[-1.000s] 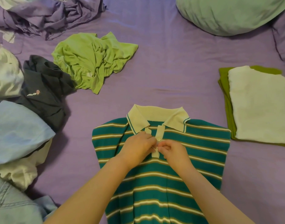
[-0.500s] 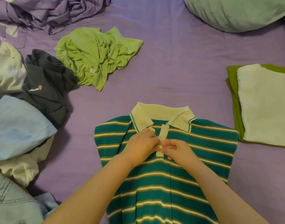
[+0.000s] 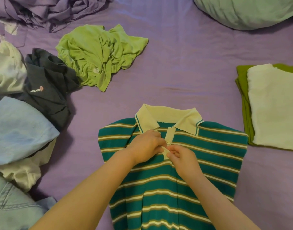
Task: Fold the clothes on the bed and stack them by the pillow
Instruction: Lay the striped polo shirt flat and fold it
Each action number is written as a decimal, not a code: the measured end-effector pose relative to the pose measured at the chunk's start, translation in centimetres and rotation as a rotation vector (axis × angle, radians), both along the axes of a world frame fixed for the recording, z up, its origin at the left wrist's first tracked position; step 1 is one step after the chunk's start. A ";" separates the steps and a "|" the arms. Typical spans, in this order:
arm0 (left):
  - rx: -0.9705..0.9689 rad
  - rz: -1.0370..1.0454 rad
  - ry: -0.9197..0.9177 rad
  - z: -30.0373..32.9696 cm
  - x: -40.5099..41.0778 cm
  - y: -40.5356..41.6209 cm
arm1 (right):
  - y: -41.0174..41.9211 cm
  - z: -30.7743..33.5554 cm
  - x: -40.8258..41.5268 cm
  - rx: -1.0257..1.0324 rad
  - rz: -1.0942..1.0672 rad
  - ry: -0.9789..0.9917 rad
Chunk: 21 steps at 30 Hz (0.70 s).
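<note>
A teal striped polo shirt (image 3: 200, 163) lies flat, front up, on the purple bed (image 3: 184, 63), its cream collar farthest from the person. The left hand (image 3: 146, 145) and right hand (image 3: 182, 156) each pinch the cream button placket (image 3: 167, 143), grip clamped on it.
</note>
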<state>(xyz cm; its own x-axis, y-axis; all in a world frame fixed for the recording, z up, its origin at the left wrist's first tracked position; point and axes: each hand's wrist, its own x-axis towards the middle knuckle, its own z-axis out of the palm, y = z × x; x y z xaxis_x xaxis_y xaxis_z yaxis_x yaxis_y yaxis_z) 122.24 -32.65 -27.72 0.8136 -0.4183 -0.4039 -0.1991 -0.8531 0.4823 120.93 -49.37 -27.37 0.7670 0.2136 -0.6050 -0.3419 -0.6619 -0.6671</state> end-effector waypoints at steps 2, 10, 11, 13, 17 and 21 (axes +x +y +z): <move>-0.023 0.019 0.008 -0.1 0.0 0.1 | -0.1 0.0 0.2 0.041 -0.058 0.041; 0.037 0.045 -0.096 0.0 0.4 0.0 | -0.4 0.0 0.4 0.126 -0.095 0.088; 0.053 0.022 -0.117 0.2 0.5 -0.1 | -0.5 -0.2 0.5 0.124 -0.114 0.092; 0.091 -0.044 -0.173 0.5 0.8 -0.2 | -0.5 -0.3 0.6 0.107 -0.150 0.093; 0.156 -0.208 -0.299 1.1 1.8 0.2 | 0.0 -0.1 0.8 -0.043 -0.043 -0.026; 0.238 -0.287 -0.344 2.0 3.2 0.9 | 0.2 0.4 2.0 -0.239 0.158 -0.214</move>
